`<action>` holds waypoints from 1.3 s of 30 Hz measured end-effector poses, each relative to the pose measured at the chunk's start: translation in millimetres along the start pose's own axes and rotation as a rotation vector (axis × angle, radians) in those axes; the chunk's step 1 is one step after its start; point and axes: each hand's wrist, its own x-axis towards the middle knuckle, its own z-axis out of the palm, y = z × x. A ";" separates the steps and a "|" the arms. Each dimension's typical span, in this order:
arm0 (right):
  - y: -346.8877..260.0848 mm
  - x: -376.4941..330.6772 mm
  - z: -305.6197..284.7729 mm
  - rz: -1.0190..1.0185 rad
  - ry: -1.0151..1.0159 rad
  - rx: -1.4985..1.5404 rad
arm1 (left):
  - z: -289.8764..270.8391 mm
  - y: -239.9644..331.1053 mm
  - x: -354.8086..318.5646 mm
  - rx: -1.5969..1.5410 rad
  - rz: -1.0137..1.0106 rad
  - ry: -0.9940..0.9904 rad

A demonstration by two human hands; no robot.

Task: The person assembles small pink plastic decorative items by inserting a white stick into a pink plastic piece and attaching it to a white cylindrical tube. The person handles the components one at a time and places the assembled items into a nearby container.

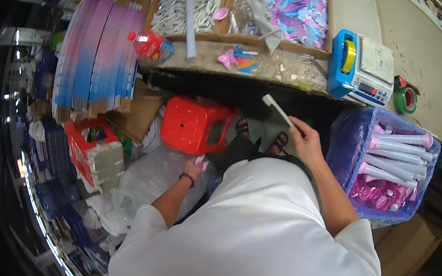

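Note:
My right hand (305, 141) is closed around one end of a slim white plastic stick (277, 110) with a short bent head, held up in front of the bench edge. Lower and to the left, my left hand (192, 169) has its fingers closed on a small pink-purple plastic piece (202, 162), beside a red stool (190, 125). On the bench edge ahead lie a pink bow-like piece (227, 59) and a blue and orange piece (245, 61). A box of grey-white plastic parts (189, 5) and a box of purple and blue pieces (298, 14) stand behind them.
To the right is a blue plastic-lined bin (347, 146) with pink-ended clear tubes (397, 151). A weighing scale (374, 62) and a green tape roll (407, 98) sit on the bench. Stacked printed cardboard (97, 55), a red bottle (149, 45) and plastic bags (146, 184) are left.

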 end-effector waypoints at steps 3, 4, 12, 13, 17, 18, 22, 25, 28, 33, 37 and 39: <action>8.2 1.9 3.9 0.021 0.004 0.056 | 1.7 37.6 22.9 -0.054 -0.063 0.049; 8.1 1.7 5.5 0.007 -0.022 0.006 | -14.8 66.1 19.1 -0.206 -0.138 0.001; -39.1 56.8 23.2 -0.222 -0.006 -0.179 | -60.3 -41.7 -55.4 -0.096 -0.489 -0.254; -42.4 59.2 27.0 -0.261 0.029 -0.175 | -60.1 -41.8 -55.0 -0.233 -0.540 -0.157; -23.6 79.8 25.9 -0.372 0.157 -0.449 | -63.0 -16.2 -21.1 -0.528 -0.520 0.143; -15.0 85.9 25.5 -0.290 0.158 -0.564 | -67.2 -4.3 -2.9 -0.520 -0.435 0.160; -30.1 113.5 37.0 -0.122 0.152 -0.616 | -96.5 33.3 80.7 -0.533 -0.111 0.143; -37.4 139.2 54.1 -0.173 0.253 -0.709 | -130.8 89.8 136.2 -0.596 0.060 -0.011; -25.8 159.4 56.6 -0.302 0.305 -0.797 | -148.1 137.7 172.0 -0.693 0.195 -0.176; -18.5 179.6 45.7 -0.196 0.303 -0.991 | -152.7 176.1 194.2 -0.729 0.339 -0.353; -16.8 190.5 39.5 -0.206 0.339 -1.125 | -155.1 191.1 197.5 -0.771 0.332 -0.358; -21.1 193.3 40.2 -0.321 0.412 -1.126 | -153.2 189.6 199.2 -0.802 0.298 -0.380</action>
